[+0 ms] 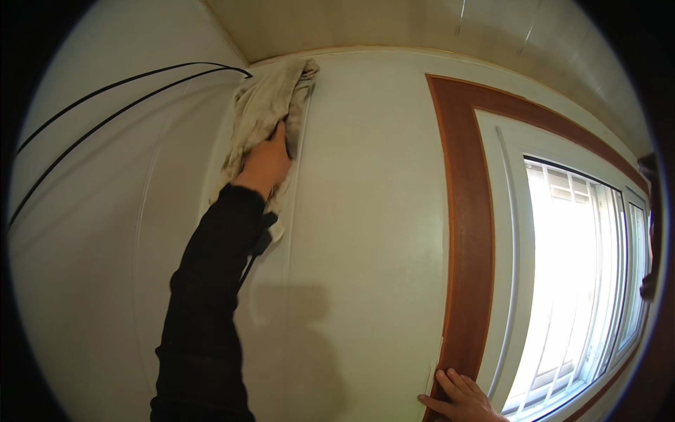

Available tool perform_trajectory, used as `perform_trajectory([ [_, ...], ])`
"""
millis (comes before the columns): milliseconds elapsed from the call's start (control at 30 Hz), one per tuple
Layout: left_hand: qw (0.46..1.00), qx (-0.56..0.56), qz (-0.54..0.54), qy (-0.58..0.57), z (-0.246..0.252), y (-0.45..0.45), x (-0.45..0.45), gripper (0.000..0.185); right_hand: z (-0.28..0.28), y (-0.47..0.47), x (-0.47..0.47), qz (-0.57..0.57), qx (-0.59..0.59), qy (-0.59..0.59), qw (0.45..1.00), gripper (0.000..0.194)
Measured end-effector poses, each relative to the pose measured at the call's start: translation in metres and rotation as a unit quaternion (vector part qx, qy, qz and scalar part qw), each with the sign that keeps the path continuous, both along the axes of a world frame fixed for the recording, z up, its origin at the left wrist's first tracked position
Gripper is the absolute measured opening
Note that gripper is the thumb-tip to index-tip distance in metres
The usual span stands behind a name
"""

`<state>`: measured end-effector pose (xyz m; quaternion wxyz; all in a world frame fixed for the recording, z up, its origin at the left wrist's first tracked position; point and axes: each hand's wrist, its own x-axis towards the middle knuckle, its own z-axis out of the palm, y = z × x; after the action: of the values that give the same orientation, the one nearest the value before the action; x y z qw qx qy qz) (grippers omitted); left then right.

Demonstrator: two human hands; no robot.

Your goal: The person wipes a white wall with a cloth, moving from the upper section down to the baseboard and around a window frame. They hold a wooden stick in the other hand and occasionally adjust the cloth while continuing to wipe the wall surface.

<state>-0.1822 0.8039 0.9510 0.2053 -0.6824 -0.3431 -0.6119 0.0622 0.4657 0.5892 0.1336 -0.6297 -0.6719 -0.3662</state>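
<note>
My left hand (268, 162), at the end of a black sleeve, presses a crumpled beige cloth (269, 105) flat against the white wall panel near the corner, just below the ceiling. Its index finger points up over the fabric; the other fingers are partly hidden. Low on the right, my right hand (463, 398) rests with spread fingers on the reddish-brown window trim (466, 237), its thumb reaching onto the white wall (369, 211). Nothing shows in its grasp.
Two black cables (121, 79) curve from the upper corner along the left wall. A dark plug-like piece (262, 241) with a cable hangs beside my left forearm. On the right is a white-framed window (569, 274) with bars. The panelled ceiling (395, 24) lies close above the cloth.
</note>
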Motion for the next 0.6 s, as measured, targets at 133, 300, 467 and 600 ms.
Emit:
perform_trajectory([
  [133, 0.999, 0.004, -0.013, 0.041, -0.09, 0.012, -0.016, 0.071, -0.003, 0.002, -0.001, -0.009, 0.004, 0.002, 1.0, 0.068],
  [300, 0.995, 0.064, -0.036, 0.066, -0.133, 0.032, -0.02, 0.067, -0.005, 0.004, 0.003, -0.006, 0.007, -0.007, 1.0, 0.069],
  [467, 0.996, 0.069, 0.01, 0.053, -0.01, 0.006, 0.001, 0.067, -0.004, 0.003, 0.006, -0.007, 0.012, -0.014, 1.0, 0.07],
  [600, 0.999, 0.025, -0.02, 0.034, 0.004, 0.004, 0.01, 0.07, -0.006, 0.004, 0.003, -0.009, 0.003, 0.012, 1.0, 0.07],
])
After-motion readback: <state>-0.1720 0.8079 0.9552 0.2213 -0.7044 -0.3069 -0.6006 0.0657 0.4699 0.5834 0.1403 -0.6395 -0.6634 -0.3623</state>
